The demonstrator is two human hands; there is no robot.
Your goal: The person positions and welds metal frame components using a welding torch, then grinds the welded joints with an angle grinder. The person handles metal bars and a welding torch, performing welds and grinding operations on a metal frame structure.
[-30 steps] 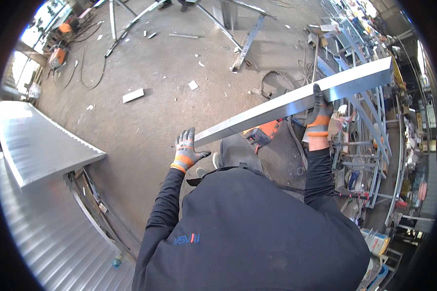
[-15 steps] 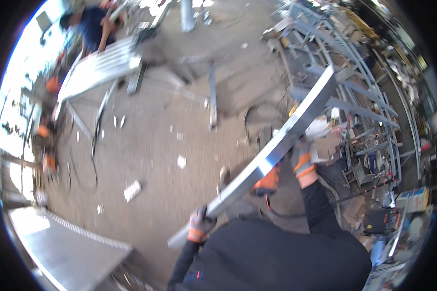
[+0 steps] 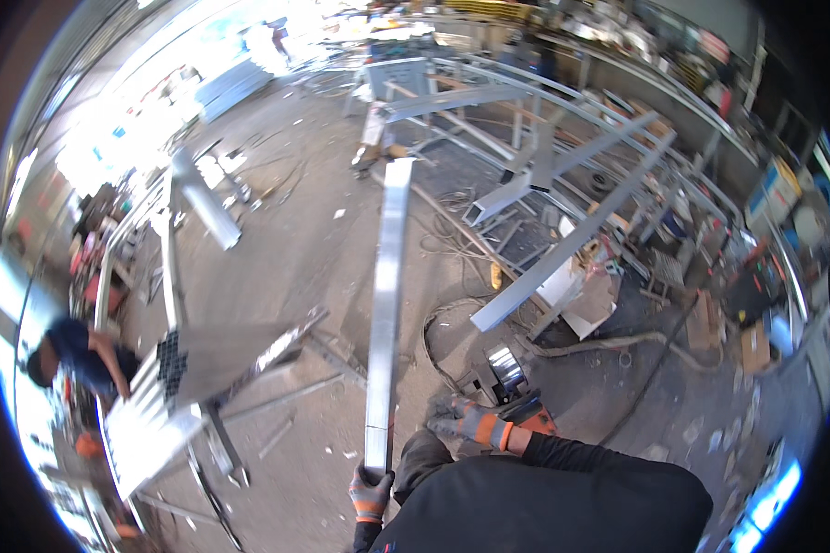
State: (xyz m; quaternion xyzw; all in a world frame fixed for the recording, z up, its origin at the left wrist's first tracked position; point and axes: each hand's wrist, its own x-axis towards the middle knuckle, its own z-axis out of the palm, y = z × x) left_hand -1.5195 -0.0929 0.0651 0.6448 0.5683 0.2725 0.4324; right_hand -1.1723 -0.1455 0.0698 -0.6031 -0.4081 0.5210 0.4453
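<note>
A long silver rectangular metal tube points away from me, its far end raised in the middle of the view. My left hand, in a grey and orange glove, is closed around its near end. Off the tube, my right hand, gloved alike, is beside my knee with its fingers stretched out and nothing visible in them. Just beyond that hand, an orange and black machine with a shiny metal drum or guard stands on the floor; my arm and hand partly cover it.
A metal frame fills the far right, with a long grey beam slanting from it. A cable curls near the machine. At left, a co-worker bends by a stack of silver profiles. Cardboard lies at right.
My view has turned to the right, bringing the frame toward the middle. The tube has swung from slanting right to pointing ahead. My right hand has let go of it; my left still grips it.
</note>
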